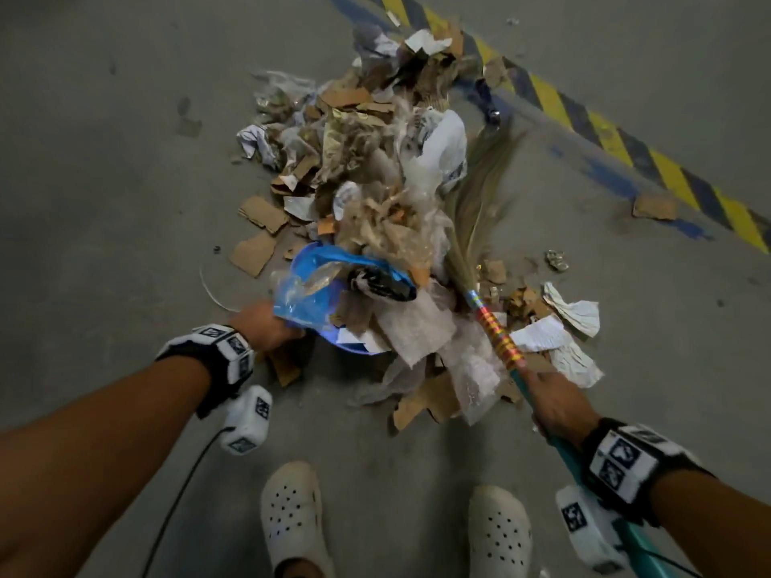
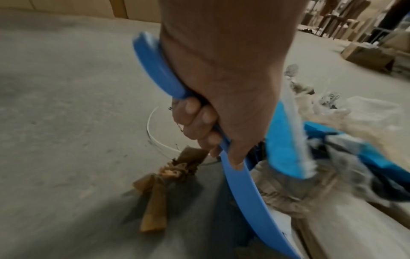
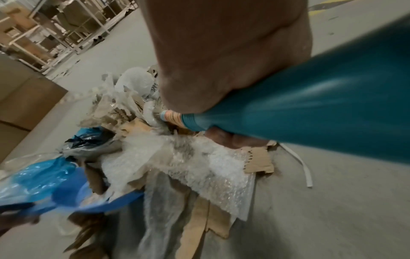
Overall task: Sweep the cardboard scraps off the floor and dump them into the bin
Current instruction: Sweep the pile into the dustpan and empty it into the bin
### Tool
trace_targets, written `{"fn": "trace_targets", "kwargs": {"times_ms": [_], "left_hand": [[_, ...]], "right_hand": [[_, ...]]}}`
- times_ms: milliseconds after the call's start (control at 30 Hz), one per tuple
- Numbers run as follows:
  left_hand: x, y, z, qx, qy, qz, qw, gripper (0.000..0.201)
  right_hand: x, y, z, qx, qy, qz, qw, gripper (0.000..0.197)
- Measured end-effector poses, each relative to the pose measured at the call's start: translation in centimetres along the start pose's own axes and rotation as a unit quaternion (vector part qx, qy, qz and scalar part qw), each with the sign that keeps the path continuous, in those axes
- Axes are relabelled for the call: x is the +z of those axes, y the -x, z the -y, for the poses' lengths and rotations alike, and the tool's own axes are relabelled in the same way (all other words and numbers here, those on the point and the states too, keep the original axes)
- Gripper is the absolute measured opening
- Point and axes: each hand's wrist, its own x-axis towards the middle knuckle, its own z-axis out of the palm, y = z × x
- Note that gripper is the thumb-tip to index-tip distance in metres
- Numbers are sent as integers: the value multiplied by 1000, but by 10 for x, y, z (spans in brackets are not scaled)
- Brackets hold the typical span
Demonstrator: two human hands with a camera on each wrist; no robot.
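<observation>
While the left hand [image 2: 221,87] curls its grip round the handle of a blue plastic dustpan [image 2: 241,184], the right hand [image 1: 559,404] is clamped on the teal handle of a grass broom [image 1: 496,327] bound with striped tape. In the head view the dustpan sits at the centre of the frame, tipped on the grey concrete floor [image 1: 104,160] and heaped with a blue plastic bag [image 1: 300,298], a black wrapper and crumpled paper. The pile of brown cardboard scraps [image 1: 359,160] mixed with paper and plastic film runs from the pan toward the upper centre of the frame, with looser pieces lying left and right of it. The broom's bristles lie against the pile's right side. A sheet of bubble wrap [image 3: 199,163] spreads over flat cardboard at the pile's near end, just beside the pan. A yellow-and-black hazard stripe [image 1: 626,148] crosses the upper right. Two white perforated clogs [image 1: 292,515] stand at the bottom edge.
</observation>
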Motion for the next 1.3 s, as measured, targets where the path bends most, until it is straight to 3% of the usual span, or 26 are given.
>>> {"fn": "trace_targets", "kwargs": {"times_ms": [133,300,400,600,767,1000,1300], "left_hand": [[11,-5,-22,-25,40,-38,998,40],[18,2,-56,-50,21,-63,997,41],[13,20,-69,-40,45,-74,995,36],[-25,68,-103,-18,87,-72,993,32],[-76,137,-142,3,111,-94,989,37],[-149,269,-178,32,100,-94,990,34],[-210,419,-191,78,86,-99,988,27]], "right_hand": [[21,10,25,-34,31,18,999,62],[28,32,42,-19,54,39,998,56],[12,51,44,-20,34,26,999,63],[-41,115,58,-34,-21,4,999,58],[-83,196,82,-26,-72,3,997,61],[-137,328,106,21,-131,-22,991,44],[-158,501,129,5,-166,-94,982,68]]}}
